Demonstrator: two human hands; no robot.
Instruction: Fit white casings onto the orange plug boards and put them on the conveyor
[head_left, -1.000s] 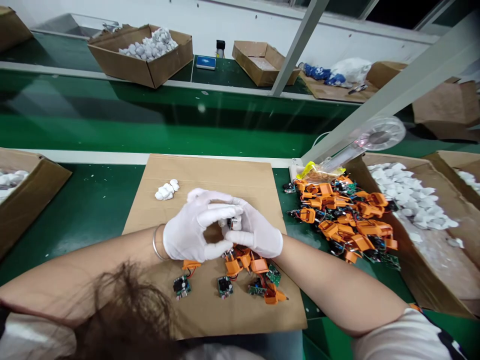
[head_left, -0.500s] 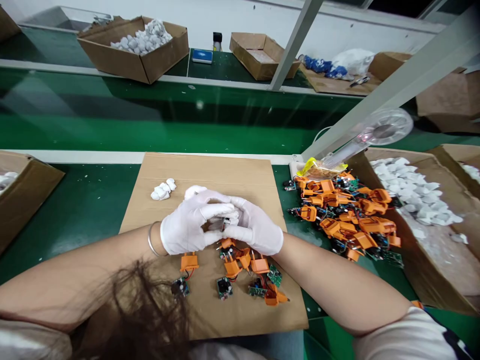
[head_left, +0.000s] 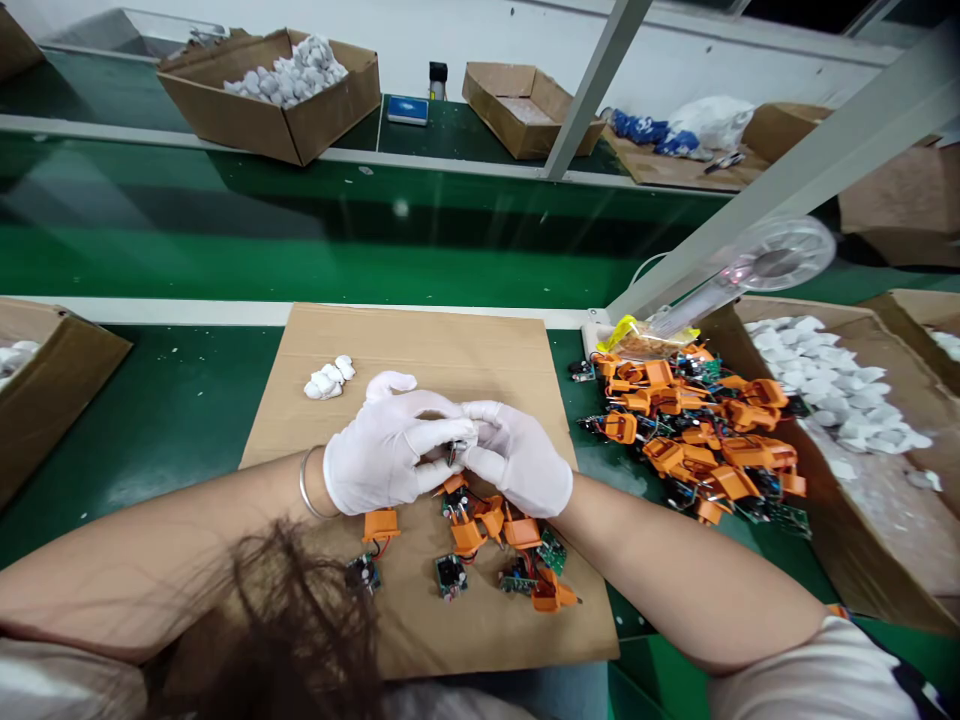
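Both of my hands wear white gloves and meet above the cardboard sheet [head_left: 420, 345]. Fingertips of my left hand [head_left: 401, 445] are closed on a small dark part with a shiny edge [head_left: 455, 453], mostly covered by the gloves. My right hand [head_left: 517, 458] pinches at the same spot from the other side; its fingers are closed too. Just below the hands lie several orange plug housings [head_left: 469, 538] wired to green circuit boards [head_left: 451, 576]. A single orange housing [head_left: 381, 525] with its board lies under my left wrist. White pieces [head_left: 328, 378] sit together up and left of my hands.
A heap of orange housings with boards [head_left: 690, 430] lies right of the sheet, beside a carton [head_left: 847, 530] of white pieces. A clear handheld fan [head_left: 780, 255] stands by the slanted post. More cartons [head_left: 300, 130] stand on the shelf and at the left edge [head_left: 67, 390].
My fingers have drawn closer together around the small part, and my left thumb and fingers have shifted slightly. The view has moved a little; the things on the sheet lie as before.
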